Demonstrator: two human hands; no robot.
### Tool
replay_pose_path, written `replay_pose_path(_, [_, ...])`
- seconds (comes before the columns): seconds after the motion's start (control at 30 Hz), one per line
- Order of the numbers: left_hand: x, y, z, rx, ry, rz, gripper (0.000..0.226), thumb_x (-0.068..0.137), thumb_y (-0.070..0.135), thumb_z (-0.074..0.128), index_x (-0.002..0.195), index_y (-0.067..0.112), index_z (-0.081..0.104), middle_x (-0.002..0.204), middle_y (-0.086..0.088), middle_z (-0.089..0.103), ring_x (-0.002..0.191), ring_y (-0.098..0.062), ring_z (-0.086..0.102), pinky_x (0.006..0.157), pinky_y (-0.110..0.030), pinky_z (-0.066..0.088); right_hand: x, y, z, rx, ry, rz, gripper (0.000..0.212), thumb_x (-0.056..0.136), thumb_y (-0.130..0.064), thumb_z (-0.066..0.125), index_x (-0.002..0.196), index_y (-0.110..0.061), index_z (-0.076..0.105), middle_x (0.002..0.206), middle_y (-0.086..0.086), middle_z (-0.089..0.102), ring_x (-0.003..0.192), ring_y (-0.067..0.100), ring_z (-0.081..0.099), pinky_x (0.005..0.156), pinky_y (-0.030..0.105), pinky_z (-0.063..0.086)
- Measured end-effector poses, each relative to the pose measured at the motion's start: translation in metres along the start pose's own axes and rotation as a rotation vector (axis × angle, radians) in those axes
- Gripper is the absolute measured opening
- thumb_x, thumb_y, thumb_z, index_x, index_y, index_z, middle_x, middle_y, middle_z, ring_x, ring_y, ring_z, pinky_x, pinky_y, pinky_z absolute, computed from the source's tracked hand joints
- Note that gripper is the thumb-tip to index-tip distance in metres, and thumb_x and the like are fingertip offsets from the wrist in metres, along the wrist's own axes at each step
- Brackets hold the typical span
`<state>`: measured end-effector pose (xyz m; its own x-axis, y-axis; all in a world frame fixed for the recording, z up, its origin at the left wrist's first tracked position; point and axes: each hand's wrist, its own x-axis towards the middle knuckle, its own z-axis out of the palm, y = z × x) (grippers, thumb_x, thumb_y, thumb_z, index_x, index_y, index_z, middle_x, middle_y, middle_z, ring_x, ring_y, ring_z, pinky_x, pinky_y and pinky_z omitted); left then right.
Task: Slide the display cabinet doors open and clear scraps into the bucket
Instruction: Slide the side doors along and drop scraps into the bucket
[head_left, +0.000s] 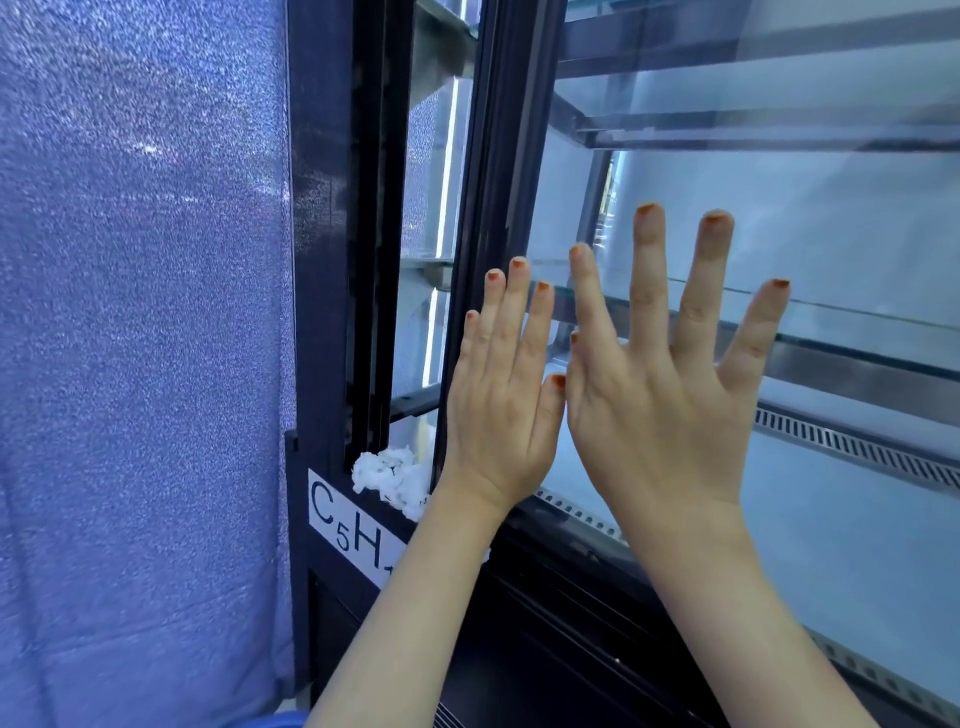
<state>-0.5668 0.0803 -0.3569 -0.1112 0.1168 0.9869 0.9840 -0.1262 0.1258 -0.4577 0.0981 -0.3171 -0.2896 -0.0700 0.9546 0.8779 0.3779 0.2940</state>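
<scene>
Glass door (779, 234) under my flat, spread left hand (501, 410) and right hand (660, 405), holding nothing; I judge sliding underway, next a steady rightward push exposing the scrap (392, 475) at the cabinet's bottom-left corner.

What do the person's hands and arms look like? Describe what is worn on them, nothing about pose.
Both hands are bare: no gloves, rings, watch or bracelets show. The left hand and right hand both have orange-red polish on the fingernails, worn patchy on several nails. The forearms are uncovered up to the frame's bottom edge; no sleeve shows on either.
</scene>
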Motion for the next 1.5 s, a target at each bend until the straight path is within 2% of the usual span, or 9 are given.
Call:
replay_pose_path(0.23, [0.000, -0.001, 0.000, -0.006, 0.002, 0.002, 0.054, 0.100, 0.035, 0.013, 0.144, 0.004, 0.016, 0.153, -0.013, 0.016, 0.145, -0.020, 0.002, 0.118, -0.036, 0.004, -0.001, -0.002, 0.000, -0.023, -0.021, 0.001, 0.044, 0.105, -0.026, 0.018, 0.148, -0.021, 0.027, 0.152, 0.017, 0.022, 0.136, 0.043, 0.022, 0.106, 0.059, 0.009])
replay_pose_path(0.73, [-0.002, 0.006, 0.000, 0.000, -0.028, -0.019, 0.055, 0.100, 0.040, 0.008, 0.144, 0.007, 0.014, 0.154, -0.008, 0.011, 0.145, -0.020, 0.003, 0.119, -0.038, 0.005, -0.001, 0.003, 0.001, 0.011, 0.022, -0.001, 0.044, 0.103, -0.024, 0.023, 0.146, -0.021, 0.033, 0.151, 0.015, 0.027, 0.136, 0.039, 0.019, 0.106, 0.058, 0.011])
replay_pose_path(0.8, [-0.002, 0.008, 0.000, -0.019, -0.027, -0.013, 0.054, 0.100, 0.038, 0.012, 0.144, 0.006, 0.016, 0.153, -0.010, 0.013, 0.145, -0.024, 0.007, 0.119, -0.040, 0.008, -0.002, 0.006, 0.000, 0.002, 0.024, -0.003, 0.043, 0.103, -0.025, 0.023, 0.145, -0.021, 0.034, 0.151, 0.015, 0.027, 0.136, 0.039, 0.021, 0.106, 0.058, 0.012])
replay_pose_path(0.93, [0.000, 0.012, -0.003, -0.136, 0.015, 0.023, 0.047, 0.098, 0.024, 0.032, 0.139, 0.001, 0.026, 0.149, -0.018, 0.023, 0.143, -0.033, 0.018, 0.117, -0.045, 0.018, -0.004, 0.013, -0.003, 0.000, 0.024, -0.016, 0.045, 0.103, -0.027, 0.025, 0.148, -0.024, 0.028, 0.151, 0.015, 0.026, 0.136, 0.041, 0.023, 0.106, 0.058, 0.011])
replay_pose_path(1.03, [-0.004, 0.013, -0.011, -0.115, 0.018, 0.013, 0.046, 0.093, 0.014, 0.042, 0.137, 0.001, 0.033, 0.146, -0.018, 0.029, 0.140, -0.031, 0.025, 0.115, -0.040, 0.022, -0.007, 0.020, -0.006, 0.009, 0.015, -0.030, 0.047, 0.102, -0.029, 0.032, 0.148, -0.028, 0.025, 0.151, 0.016, 0.026, 0.136, 0.042, 0.024, 0.106, 0.058, 0.011])
replay_pose_path(1.13, [-0.012, 0.010, -0.023, -0.042, 0.017, -0.037, 0.044, 0.092, 0.012, 0.045, 0.134, 0.001, 0.039, 0.144, -0.017, 0.036, 0.136, -0.027, 0.032, 0.112, -0.039, 0.028, -0.009, 0.025, -0.008, 0.018, 0.008, -0.026, 0.048, 0.100, -0.038, 0.036, 0.147, -0.029, 0.029, 0.151, 0.017, 0.027, 0.136, 0.043, 0.025, 0.107, 0.058, 0.010])
replay_pose_path(1.33, [-0.032, 0.004, -0.035, 0.026, -0.054, -0.117, 0.042, 0.091, 0.013, 0.047, 0.132, 0.009, 0.042, 0.143, -0.009, 0.037, 0.133, -0.022, 0.037, 0.110, -0.036, 0.031, -0.013, 0.035, -0.011, 0.006, -0.003, -0.032, 0.051, 0.098, -0.042, 0.038, 0.146, -0.028, 0.031, 0.151, 0.017, 0.025, 0.136, 0.045, 0.024, 0.107, 0.059, 0.008])
replay_pose_path(1.5, [-0.039, 0.009, -0.034, 0.028, -0.108, -0.107, 0.046, 0.092, 0.014, 0.047, 0.136, 0.004, 0.040, 0.148, -0.008, 0.032, 0.139, -0.023, 0.029, 0.115, -0.031, 0.023, -0.016, 0.045, -0.015, -0.001, -0.012, -0.044, 0.050, 0.099, -0.041, 0.035, 0.146, -0.028, 0.030, 0.152, 0.018, 0.023, 0.136, 0.046, 0.023, 0.107, 0.060, 0.006])
